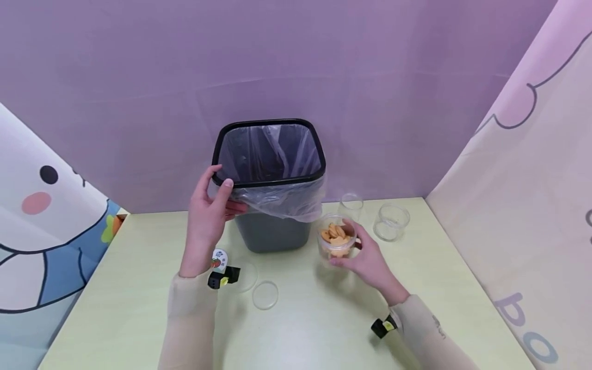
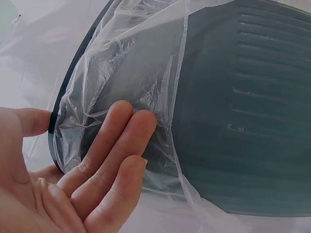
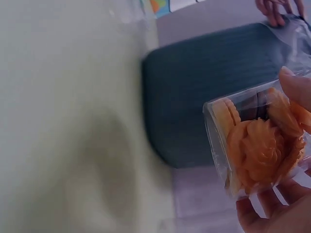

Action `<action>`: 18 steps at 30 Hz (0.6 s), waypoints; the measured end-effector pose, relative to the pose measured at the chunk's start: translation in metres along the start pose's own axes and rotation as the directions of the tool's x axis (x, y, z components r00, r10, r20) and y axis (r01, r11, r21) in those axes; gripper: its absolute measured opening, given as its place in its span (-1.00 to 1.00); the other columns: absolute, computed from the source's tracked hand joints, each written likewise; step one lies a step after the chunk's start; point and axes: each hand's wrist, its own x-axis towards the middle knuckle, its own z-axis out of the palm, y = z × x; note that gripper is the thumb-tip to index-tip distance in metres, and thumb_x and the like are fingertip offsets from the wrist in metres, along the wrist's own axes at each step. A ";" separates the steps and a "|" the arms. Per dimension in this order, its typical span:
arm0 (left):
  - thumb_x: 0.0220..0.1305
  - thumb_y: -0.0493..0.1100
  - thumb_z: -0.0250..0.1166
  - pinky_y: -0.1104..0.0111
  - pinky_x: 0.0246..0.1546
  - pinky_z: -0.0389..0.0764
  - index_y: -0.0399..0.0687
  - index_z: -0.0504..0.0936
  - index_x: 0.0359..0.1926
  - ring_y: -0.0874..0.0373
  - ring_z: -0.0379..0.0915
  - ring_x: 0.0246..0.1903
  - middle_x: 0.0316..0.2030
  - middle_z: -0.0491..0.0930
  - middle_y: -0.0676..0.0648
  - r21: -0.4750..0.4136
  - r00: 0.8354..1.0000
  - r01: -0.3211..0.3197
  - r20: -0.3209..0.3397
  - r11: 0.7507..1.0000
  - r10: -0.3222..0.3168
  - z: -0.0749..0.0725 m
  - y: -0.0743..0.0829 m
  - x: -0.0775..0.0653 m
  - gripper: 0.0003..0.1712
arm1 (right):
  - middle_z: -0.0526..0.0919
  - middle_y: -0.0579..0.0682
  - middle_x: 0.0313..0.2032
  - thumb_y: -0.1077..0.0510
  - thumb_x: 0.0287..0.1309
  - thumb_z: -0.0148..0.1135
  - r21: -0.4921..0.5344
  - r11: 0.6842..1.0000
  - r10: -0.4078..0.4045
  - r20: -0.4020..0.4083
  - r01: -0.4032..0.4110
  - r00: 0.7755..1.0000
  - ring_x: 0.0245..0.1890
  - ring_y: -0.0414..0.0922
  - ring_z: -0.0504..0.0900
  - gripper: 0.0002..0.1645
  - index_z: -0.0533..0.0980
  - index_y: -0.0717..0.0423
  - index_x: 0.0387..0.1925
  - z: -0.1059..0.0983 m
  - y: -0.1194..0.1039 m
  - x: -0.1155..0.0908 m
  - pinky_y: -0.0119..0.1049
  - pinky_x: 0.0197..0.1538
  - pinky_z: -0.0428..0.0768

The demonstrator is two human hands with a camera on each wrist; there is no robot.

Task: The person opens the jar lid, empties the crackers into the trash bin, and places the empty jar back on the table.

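A grey trash bin (image 1: pixel 273 234) with a black rim (image 1: pixel 277 182) stands at the back of the table, lined with a clear plastic bag (image 1: pixel 296 200) folded over its edge. My left hand (image 1: pixel 208 213) holds the bin's front left corner, thumb and index finger at the rim. Its other fingers (image 2: pixel 121 141) lie along the bag outside. In my right hand (image 1: pixel 370 257) is a clear jar (image 1: pixel 337 249), gripped by its sides and raised over the table right of the bin. Orange-brown cookies (image 3: pixel 257 150) fill much of the jar, which has no lid on.
Two clear jars, one (image 1: pixel 391 223) at the back right and another (image 1: pixel 351 203) beside the bin, stand on the pale table (image 1: pixel 324 329). Clear round lids (image 1: pixel 265 295) lie in front of the bin. A purple backdrop (image 1: pixel 370 103) rises directly behind.
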 end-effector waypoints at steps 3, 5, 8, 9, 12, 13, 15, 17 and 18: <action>0.47 0.18 0.12 0.22 -0.32 0.70 0.22 0.27 0.43 -0.03 0.71 -0.49 -0.46 0.72 -0.23 0.001 1.000 -0.002 0.003 1.000 0.002 0.001 -0.001 0.000 -0.40 | 0.46 0.19 0.24 0.17 -0.26 0.70 -0.021 0.999 -0.025 -0.020 0.025 0.999 0.24 0.09 0.43 0.25 0.19 0.11 0.47 -0.015 -0.008 0.008 0.08 0.21 0.43; 0.46 0.19 0.12 0.23 -0.34 0.70 0.26 0.28 0.42 -0.05 0.71 -0.47 -0.45 0.72 -0.24 0.005 1.000 -0.001 0.005 1.000 0.001 0.001 -0.001 0.000 -0.41 | 0.46 0.19 0.24 0.18 -0.25 0.70 -0.036 0.999 -0.042 -0.030 0.041 0.999 0.24 0.08 0.42 0.25 0.18 0.11 0.47 -0.024 -0.013 0.013 0.07 0.21 0.42; 0.46 0.19 0.12 0.24 -0.33 0.70 0.28 0.28 0.42 -0.08 0.71 -0.46 -0.43 0.72 -0.26 0.006 1.000 0.002 0.007 1.000 -0.002 0.001 -0.001 0.000 -0.42 | 0.46 0.13 0.24 0.14 -0.25 0.70 -0.064 0.996 -0.071 -0.046 0.068 0.996 0.24 0.04 0.42 0.24 0.20 0.07 0.47 -0.036 -0.016 0.020 0.07 0.19 0.43; 0.46 0.19 0.11 0.25 -0.33 0.70 0.28 0.28 0.42 -0.07 0.71 -0.46 -0.43 0.72 -0.27 0.005 1.000 0.001 0.008 1.000 -0.002 0.001 0.000 -0.001 -0.42 | 0.46 0.12 0.24 0.14 -0.25 0.70 -0.072 0.995 -0.080 -0.051 0.076 0.996 0.24 0.04 0.41 0.23 0.21 0.07 0.46 -0.040 -0.019 0.022 0.08 0.20 0.43; 0.46 0.19 0.11 0.25 -0.32 0.70 0.27 0.27 0.42 -0.05 0.71 -0.47 -0.43 0.72 -0.27 0.002 1.000 -0.001 0.008 1.000 0.001 0.001 -0.001 -0.001 -0.41 | 0.46 0.08 0.26 0.13 -0.25 0.70 -0.106 0.989 -0.105 -0.057 0.098 0.993 0.24 0.02 0.40 0.22 0.23 0.02 0.46 -0.049 -0.029 0.028 0.10 0.19 0.42; 0.46 0.19 0.11 0.25 -0.32 0.70 0.27 0.27 0.43 -0.04 0.71 -0.47 -0.43 0.72 -0.27 0.000 1.000 -0.004 0.007 1.000 0.004 0.001 -0.001 0.000 -0.41 | 0.46 0.08 0.25 0.13 -0.25 0.70 -0.120 0.987 -0.115 -0.056 0.107 0.992 0.24 0.02 0.40 0.22 0.23 0.00 0.47 -0.052 -0.031 0.031 0.12 0.18 0.42; 0.47 0.19 0.11 0.26 -0.32 0.71 0.26 0.27 0.43 -0.02 0.71 -0.48 -0.43 0.72 -0.28 0.002 1.000 -0.011 0.005 1.000 0.011 0.001 -0.002 0.000 -0.41 | 0.47 0.06 0.26 0.13 -0.25 0.71 -0.147 0.981 -0.135 -0.056 0.125 0.989 0.24 0.01 0.40 0.23 0.23 -0.02 0.47 -0.056 -0.037 0.036 0.13 0.18 0.42; 0.47 0.18 0.11 0.26 -0.33 0.71 0.26 0.27 0.43 -0.02 0.71 -0.48 -0.43 0.72 -0.28 0.004 1.000 -0.015 0.002 1.000 0.015 0.001 -0.002 0.000 -0.42 | 0.48 0.05 0.24 0.12 -0.26 0.71 -0.181 0.973 -0.157 -0.058 0.145 0.986 0.21 0.01 0.42 0.22 0.24 -0.05 0.47 -0.061 -0.044 0.041 0.12 0.16 0.43; 0.47 0.18 0.11 0.26 -0.32 0.71 0.26 0.27 0.43 -0.01 0.71 -0.49 -0.43 0.72 -0.28 0.003 1.000 -0.017 0.000 1.000 0.017 0.001 -0.002 0.000 -0.42 | 0.49 0.04 0.23 0.12 -0.26 0.71 -0.200 0.968 -0.168 -0.059 0.153 0.984 0.19 0.00 0.42 0.22 0.25 -0.05 0.47 -0.063 -0.047 0.044 0.11 0.15 0.43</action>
